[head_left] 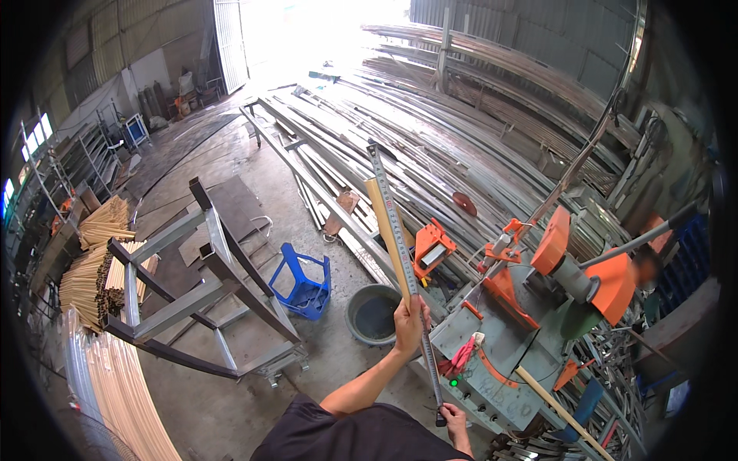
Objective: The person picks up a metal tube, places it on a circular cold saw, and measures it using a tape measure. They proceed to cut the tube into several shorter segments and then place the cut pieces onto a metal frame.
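Observation:
My left hand is raised and grips a long pale wooden strip together with the blade of a tape measure laid along it. Both point up and away from me. The tape blade runs down past that hand to my right hand, which pinches its lower end near the tape's dark case. Both hands are just left of a grey-green saw table. An orange chop saw stands on the table, and another wooden strip lies across the table's near right corner.
A grey round tub and a tipped blue plastic stool sit on the concrete floor beside the table. A welded steel frame stands to the left, with bundles of pale sticks beyond. Long steel bars are stacked ahead.

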Tool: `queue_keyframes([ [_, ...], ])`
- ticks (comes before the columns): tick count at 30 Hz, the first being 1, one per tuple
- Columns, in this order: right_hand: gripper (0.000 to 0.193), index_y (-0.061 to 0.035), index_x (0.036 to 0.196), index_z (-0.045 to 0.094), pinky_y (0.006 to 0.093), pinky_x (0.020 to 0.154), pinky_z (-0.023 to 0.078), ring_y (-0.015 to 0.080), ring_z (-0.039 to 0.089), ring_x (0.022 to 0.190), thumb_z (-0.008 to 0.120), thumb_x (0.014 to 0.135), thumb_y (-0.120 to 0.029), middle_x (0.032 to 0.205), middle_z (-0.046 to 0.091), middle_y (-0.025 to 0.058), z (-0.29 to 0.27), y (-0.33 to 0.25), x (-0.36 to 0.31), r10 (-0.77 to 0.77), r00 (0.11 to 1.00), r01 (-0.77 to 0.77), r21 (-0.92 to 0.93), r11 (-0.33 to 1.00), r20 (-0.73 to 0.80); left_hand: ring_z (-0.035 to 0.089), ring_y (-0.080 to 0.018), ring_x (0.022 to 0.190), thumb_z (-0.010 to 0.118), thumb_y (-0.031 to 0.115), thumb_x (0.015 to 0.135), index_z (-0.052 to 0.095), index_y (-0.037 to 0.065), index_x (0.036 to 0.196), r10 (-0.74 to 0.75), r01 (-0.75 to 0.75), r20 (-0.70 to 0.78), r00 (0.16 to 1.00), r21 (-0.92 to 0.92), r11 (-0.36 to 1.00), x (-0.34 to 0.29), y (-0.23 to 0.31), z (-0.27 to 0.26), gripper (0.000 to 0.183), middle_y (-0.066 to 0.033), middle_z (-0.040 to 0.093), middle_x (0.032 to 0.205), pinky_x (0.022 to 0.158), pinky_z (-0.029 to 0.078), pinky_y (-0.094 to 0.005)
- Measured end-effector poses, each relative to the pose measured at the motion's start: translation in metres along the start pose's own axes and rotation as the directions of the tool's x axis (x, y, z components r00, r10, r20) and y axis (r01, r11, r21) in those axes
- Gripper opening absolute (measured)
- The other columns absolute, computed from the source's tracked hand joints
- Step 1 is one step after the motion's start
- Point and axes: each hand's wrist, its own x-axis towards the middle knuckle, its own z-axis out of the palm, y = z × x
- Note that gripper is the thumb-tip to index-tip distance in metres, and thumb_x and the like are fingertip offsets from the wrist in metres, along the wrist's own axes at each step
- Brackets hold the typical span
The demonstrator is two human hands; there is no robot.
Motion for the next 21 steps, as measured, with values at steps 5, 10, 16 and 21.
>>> queue_keyframes([
  [5, 0.020, 0.0002, 0.105, 0.070, 0.0226, 0.069, 0.051, 0.0082, 0.063, 0.074, 0.071, 0.086, -0.008, 0.084, 0.069, 0.0020, 0.015, 0.011, 0.022, -0.052, 0.999, 0.053, 0.045, 0.998, -0.014, 0.048, -0.0100, 0.044, 0.041, 0.050, 0.101, 0.049, 0.006, 0.085, -0.075, 0.077, 0.035, 0.997, -0.057, 0.995, -0.006, 0.001, 0.003, 0.048, -0.0027, 0.049, 0.058, 0.040, 0.039, -0.0232],
  [10, 0.020, -0.0009, 0.105, 0.070, 0.0230, 0.069, 0.050, 0.0075, 0.062, 0.074, 0.071, 0.086, -0.008, 0.084, 0.068, 0.0013, 0.034, 0.011, 0.028, -0.056, 0.998, 0.055, 0.077, 0.996, 0.006, 0.048, -0.0098, 0.044, 0.041, 0.052, 0.101, 0.050, 0.005, 0.085, -0.007, 0.007, 0.134, 0.991, -0.001, 1.000, -0.010, -0.003, -0.001, 0.051, -0.0032, 0.049, 0.057, 0.041, 0.038, -0.0230],
  [16, 0.022, 0.0006, 0.106, 0.069, 0.0226, 0.072, 0.050, 0.0076, 0.062, 0.078, 0.073, 0.086, -0.008, 0.087, 0.068, 0.0018, 0.052, 0.012, 0.026, -0.044, 0.999, 0.040, 0.191, 0.981, 0.017, 0.047, -0.0095, 0.045, 0.041, 0.052, 0.101, 0.050, 0.004, 0.085, 0.045, -0.044, 0.175, 0.983, -0.013, 0.999, -0.017, 0.006, 0.007, 0.051, -0.0028, 0.049, 0.057, 0.042, 0.038, -0.0232],
  [21, 0.019, 0.0013, 0.106, 0.068, 0.0244, 0.080, 0.050, 0.0107, 0.064, 0.086, 0.068, 0.090, -0.008, 0.095, 0.071, 0.0050, 0.057, 0.017, 0.033, -0.073, 0.996, 0.062, 0.192, 0.979, 0.050, 0.046, -0.0087, 0.045, 0.044, 0.049, 0.101, 0.050, 0.004, 0.084, 0.017, -0.014, 0.178, 0.984, -0.019, 1.000, -0.023, 0.009, 0.011, 0.048, -0.0025, 0.049, 0.057, 0.042, 0.037, -0.0225],
])
